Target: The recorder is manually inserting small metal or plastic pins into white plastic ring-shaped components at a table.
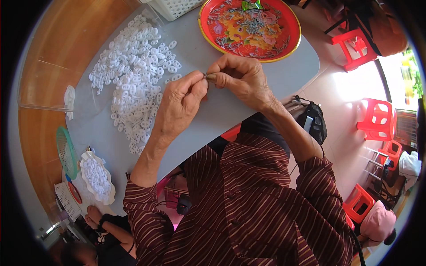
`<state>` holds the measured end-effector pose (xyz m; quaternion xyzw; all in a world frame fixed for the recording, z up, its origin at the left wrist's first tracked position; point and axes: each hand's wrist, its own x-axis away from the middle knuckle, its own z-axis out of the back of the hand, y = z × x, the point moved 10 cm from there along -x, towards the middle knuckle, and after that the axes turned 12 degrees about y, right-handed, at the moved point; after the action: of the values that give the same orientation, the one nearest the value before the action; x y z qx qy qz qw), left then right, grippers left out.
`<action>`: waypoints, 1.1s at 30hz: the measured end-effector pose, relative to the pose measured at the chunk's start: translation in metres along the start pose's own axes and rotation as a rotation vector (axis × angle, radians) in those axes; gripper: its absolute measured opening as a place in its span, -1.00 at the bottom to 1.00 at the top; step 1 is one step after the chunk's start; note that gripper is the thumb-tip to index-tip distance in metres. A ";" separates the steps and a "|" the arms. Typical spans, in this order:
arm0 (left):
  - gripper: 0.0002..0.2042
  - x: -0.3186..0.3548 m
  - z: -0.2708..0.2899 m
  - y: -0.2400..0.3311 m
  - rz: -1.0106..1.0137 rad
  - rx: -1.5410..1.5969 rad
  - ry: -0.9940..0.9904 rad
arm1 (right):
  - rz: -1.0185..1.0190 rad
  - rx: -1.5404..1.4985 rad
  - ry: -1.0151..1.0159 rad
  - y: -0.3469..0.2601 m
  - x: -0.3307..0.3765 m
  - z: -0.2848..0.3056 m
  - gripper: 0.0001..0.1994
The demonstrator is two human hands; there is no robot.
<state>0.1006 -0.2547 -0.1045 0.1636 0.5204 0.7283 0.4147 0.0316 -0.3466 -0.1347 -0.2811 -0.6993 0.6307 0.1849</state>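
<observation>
Above the grey table (301,73), my left hand (179,102) and my right hand (243,82) meet fingertip to fingertip. Both are closed in a pinch. A tiny dark bit shows where the fingertips touch, too small and covered to name. Left of my hands spreads a loose pile of small white plastic pieces (133,93), oval with holes through them. Just beyond my right hand lies a round red tray (205,33) with a yellow rim and a flower print. Many small grey metal pieces (257,27) are scattered in it, with a green wrapped packet (252,5) at its far side.
A white perforated basket (177,8) stands at the far edge. Along the left are a green mesh basket (66,153) and a scalloped dish (108,200) of white pieces, near another person's hands (93,216). Red stools (377,119) and a black bag (314,122) are on the right.
</observation>
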 end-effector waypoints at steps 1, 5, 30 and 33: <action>-0.79 -0.001 0.002 -0.002 0.002 0.000 0.002 | -0.032 -0.028 -0.013 0.004 0.000 -0.002 -0.87; -0.80 -0.004 -0.001 -0.001 -0.035 -0.096 -0.088 | -0.020 -0.024 -0.013 0.000 0.001 -0.001 -0.86; -0.78 0.004 -0.005 -0.024 0.207 0.274 -0.043 | 0.034 -0.160 0.044 0.000 0.008 0.003 -0.81; -0.78 0.006 -0.004 -0.022 0.193 0.262 -0.006 | 0.021 -0.174 0.054 -0.001 0.009 0.002 -0.80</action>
<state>0.1043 -0.2501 -0.1273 0.2677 0.5916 0.6902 0.3193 0.0229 -0.3428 -0.1352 -0.3203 -0.7432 0.5617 0.1718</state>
